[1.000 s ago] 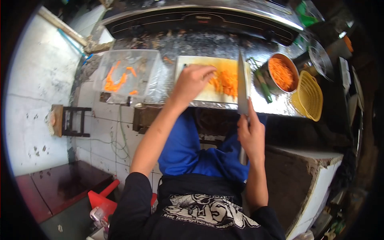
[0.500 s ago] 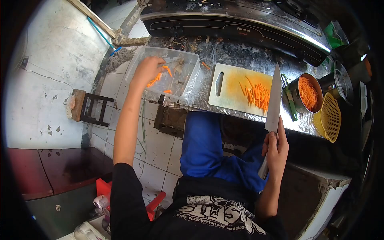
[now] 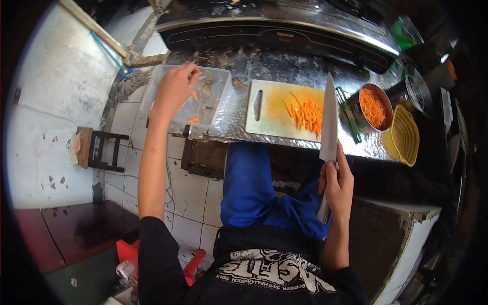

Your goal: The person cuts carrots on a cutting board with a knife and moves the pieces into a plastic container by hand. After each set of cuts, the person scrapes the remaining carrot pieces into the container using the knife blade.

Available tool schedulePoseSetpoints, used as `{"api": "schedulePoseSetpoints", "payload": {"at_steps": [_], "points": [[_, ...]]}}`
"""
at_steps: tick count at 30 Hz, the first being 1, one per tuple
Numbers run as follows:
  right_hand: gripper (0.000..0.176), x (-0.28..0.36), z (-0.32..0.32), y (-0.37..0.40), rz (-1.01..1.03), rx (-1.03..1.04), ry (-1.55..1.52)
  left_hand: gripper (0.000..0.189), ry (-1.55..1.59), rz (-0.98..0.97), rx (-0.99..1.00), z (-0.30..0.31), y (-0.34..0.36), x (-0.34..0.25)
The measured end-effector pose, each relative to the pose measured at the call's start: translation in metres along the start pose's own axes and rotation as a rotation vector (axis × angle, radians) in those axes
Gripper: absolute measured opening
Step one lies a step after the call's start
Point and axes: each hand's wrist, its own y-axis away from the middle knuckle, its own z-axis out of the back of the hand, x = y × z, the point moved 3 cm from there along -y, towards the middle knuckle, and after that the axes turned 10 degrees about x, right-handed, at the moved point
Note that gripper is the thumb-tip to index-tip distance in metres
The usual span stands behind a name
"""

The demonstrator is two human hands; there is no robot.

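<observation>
My left hand is over the clear plastic tub, its fingers curled together. What they hold, if anything, is hard to make out. Orange carrot pieces lie in the tub below it. In my right hand is a large kitchen knife, gripped by the handle with its blade pointing up and away from me. Behind the blade, a white cutting board bears a pile of carrot strips at its right side.
Right of the board lie a green-handled peeler, a metal pot of shredded carrot and a yellow basket. A black stove runs along the back. A small stool stands on the floor at left.
My left hand has risen slightly off the carrot pieces in the tub, its fingers more curled. The knife stays in my right hand. The whole view has shifted a little.
</observation>
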Motion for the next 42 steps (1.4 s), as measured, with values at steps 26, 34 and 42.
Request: {"api": "schedulePoseSetpoints", "payload": {"at_steps": [26,34,42], "points": [[0.064,-0.003,-0.029,-0.015,0.221,0.178,0.428,0.022,0.368,-0.068,-0.122,-0.129,0.052,-0.169],[0.063,-0.01,-0.048,-0.021,0.333,0.191,0.534,0.022,0.391,-0.039,-0.141,-0.132,0.053,-0.171],[0.065,-0.018,-0.062,-0.017,0.292,0.181,0.592,0.022,0.373,-0.04,-0.175,-0.132,0.055,-0.172]]}}
